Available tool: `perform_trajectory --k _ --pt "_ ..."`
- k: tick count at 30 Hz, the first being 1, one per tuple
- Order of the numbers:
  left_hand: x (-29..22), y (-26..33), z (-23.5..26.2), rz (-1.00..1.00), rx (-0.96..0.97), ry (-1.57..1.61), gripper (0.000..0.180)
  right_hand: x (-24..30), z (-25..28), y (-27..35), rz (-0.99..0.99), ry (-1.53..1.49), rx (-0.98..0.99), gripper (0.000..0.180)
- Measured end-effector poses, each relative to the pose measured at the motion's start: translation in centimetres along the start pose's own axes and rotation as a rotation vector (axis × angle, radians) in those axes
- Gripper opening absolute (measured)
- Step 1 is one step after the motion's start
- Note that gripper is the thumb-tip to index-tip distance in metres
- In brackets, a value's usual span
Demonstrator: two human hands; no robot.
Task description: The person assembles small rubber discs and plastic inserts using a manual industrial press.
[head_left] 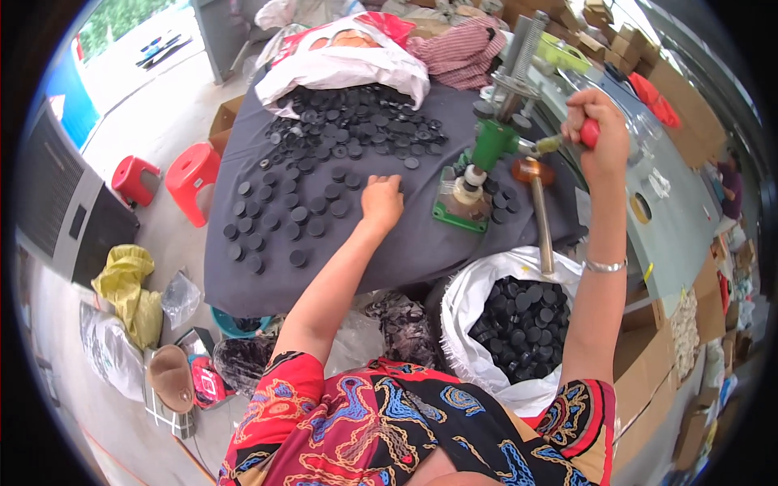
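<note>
At four o'clock, close by my lap, an open white sack (455, 312) holds a deep pile of black caps (519, 328); I take these for the finished share, though I can't be sure. Just off the middle toward twelve, my left fingers (389, 180) are curled low over the cloth-covered table (421, 251); whether they pinch a cap, I can't tell. Between nine and ten, scattered caps (298, 257) lie mostly spread out singly. Between two and three rests a mallet (541, 215), handle toward the sack. Between one and two stands a green press (494, 142), a small cluster (504, 202) of caps beside its base. Near two, my right fingers (575, 113) are wrapped round the red knob (589, 134) of its lever. Farther, between eleven and twelve, a big heap (348, 130) spills from a white bag (340, 74), so I'd judge plenty is left.
</note>
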State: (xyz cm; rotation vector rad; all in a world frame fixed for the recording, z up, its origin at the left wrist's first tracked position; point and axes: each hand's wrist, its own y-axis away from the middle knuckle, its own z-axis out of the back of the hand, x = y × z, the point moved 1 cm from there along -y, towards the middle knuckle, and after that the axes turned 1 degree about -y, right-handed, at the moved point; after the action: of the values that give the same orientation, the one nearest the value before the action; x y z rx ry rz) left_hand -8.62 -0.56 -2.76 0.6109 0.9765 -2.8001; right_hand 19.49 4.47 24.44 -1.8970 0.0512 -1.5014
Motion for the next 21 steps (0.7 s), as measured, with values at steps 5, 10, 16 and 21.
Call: perform_trajectory --k 5,10,16,21 --pt "-3.9 0.0 0.8 0.064 0.012 0.320 0.046 -0.4 -0.4 -0.5 0.020 0.027 -0.009 0.025" --pt "-8.8 -1.2 -0.8 0.044 0.098 0.423 0.069 -0.1 -0.3 -0.5 0.038 0.020 0.016 0.025" --pt "-10.6 -2.6 -2.2 0.033 0.084 0.315 0.074 0.0 -0.4 -0.4 0.036 0.031 -0.010 0.026" --pt "-11.2 -2.8 -3.6 0.103 0.094 0.367 0.079 0.0 -0.8 0.2 0.052 0.053 -0.033 0.026"
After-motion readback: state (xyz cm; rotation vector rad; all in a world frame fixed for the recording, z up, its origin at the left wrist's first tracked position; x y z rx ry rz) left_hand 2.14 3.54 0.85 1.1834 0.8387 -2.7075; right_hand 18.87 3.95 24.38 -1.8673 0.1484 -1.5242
